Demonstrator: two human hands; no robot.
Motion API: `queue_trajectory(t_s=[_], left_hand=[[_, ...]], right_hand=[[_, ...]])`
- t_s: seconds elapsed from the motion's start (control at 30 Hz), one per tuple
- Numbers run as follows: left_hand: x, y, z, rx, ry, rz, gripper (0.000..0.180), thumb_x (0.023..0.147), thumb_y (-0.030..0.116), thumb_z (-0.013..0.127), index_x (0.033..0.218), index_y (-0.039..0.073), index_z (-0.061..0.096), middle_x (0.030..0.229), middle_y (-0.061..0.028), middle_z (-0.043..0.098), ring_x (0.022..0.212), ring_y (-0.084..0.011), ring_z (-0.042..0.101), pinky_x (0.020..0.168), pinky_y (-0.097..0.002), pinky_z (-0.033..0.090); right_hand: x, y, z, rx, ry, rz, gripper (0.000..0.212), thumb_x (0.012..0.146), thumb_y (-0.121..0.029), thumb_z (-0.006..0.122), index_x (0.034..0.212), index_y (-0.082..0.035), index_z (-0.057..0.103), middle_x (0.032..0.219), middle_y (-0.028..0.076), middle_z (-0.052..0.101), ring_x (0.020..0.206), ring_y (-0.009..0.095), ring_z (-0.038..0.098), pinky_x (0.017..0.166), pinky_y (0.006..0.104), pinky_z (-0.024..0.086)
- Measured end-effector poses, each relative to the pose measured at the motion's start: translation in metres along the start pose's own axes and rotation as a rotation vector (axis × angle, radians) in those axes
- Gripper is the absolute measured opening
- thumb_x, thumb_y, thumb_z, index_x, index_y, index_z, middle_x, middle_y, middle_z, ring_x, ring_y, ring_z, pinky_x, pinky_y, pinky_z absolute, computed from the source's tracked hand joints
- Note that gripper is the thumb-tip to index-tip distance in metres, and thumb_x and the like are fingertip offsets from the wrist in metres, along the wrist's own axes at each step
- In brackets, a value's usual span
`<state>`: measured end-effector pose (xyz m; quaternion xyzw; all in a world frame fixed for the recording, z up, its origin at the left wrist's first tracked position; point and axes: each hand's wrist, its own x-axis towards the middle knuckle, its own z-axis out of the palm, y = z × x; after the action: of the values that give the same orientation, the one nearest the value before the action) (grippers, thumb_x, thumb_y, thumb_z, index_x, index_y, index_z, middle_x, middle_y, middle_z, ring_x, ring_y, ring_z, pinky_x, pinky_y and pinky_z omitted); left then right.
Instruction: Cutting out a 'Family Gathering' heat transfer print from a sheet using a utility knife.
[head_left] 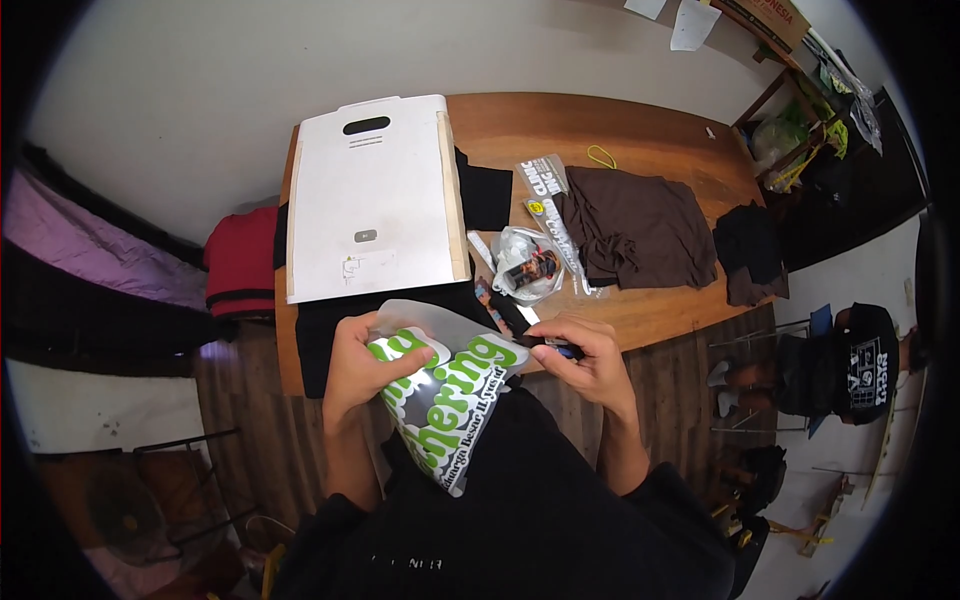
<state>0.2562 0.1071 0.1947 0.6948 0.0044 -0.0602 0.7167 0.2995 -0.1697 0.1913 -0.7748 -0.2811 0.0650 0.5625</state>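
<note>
In front of my chest is a translucent sheet of printed film (450,400) with green and white lettering, tilted, one corner pointing down toward me. My left hand (365,365) pinches its upper left part, thumb lying over the print. At the sheet's right edge my right hand (585,360) is closed around a small dark tool (567,350). Fingers cover most of that tool, so its exact kind is hidden. Just beyond, a crumpled clear plastic bag (527,265) with dark, colourful printed pieces sits on the table.
A white board (375,210) with a slot lies over black cloth on the wooden table (600,120). Brown folded fabric (640,225) and dark cloth (750,250) lie to the right, printed film strips (560,235) beside them. A person (850,360) sits at far right; red fabric (242,260) is left.
</note>
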Motion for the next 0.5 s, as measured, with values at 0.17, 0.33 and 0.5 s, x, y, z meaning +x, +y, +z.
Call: queue_trajectory(t_s=[0.17, 0.33, 0.5], left_hand=[[0.0004, -0.0020, -0.0013, 0.016, -0.004, 0.001, 0.020, 0.071, 0.002, 0.075, 0.088, -0.002, 0.067, 0.080, -0.0064, 0.068, 0.072, -0.0093, 0.063, 0.066, -0.0213, 0.049], [0.0003, -0.0001, -0.0012, 0.043, -0.007, 0.006, 0.019, 0.071, 0.002, 0.075, 0.088, -0.002, 0.067, 0.080, -0.0064, 0.068, 0.071, -0.0092, 0.063, 0.066, -0.0210, 0.049], [0.0002, 0.0027, 0.0005, 0.021, 0.000, -0.001, 0.019, 0.071, 0.002, 0.075, 0.088, -0.002, 0.067, 0.079, -0.0064, 0.068, 0.071, -0.0095, 0.063, 0.065, -0.0211, 0.049]], right_hand=[[-0.0001, 0.0000, -0.0003, -0.016, -0.019, 0.007, 0.024, 0.078, -0.010, 0.070, 0.097, 0.003, 0.064, 0.081, 0.012, 0.066, 0.072, 0.019, 0.062, 0.062, 0.0276, 0.047], [-0.0014, 0.0019, -0.0004, 0.014, -0.002, 0.018, 0.024, 0.079, -0.010, 0.070, 0.098, 0.004, 0.064, 0.082, 0.013, 0.065, 0.072, 0.019, 0.062, 0.063, 0.0272, 0.047], [-0.0009, 0.0037, 0.0026, 0.021, 0.014, -0.002, 0.022, 0.079, -0.008, 0.068, 0.097, 0.004, 0.064, 0.080, 0.010, 0.064, 0.068, 0.015, 0.058, 0.060, 0.0254, 0.044]])
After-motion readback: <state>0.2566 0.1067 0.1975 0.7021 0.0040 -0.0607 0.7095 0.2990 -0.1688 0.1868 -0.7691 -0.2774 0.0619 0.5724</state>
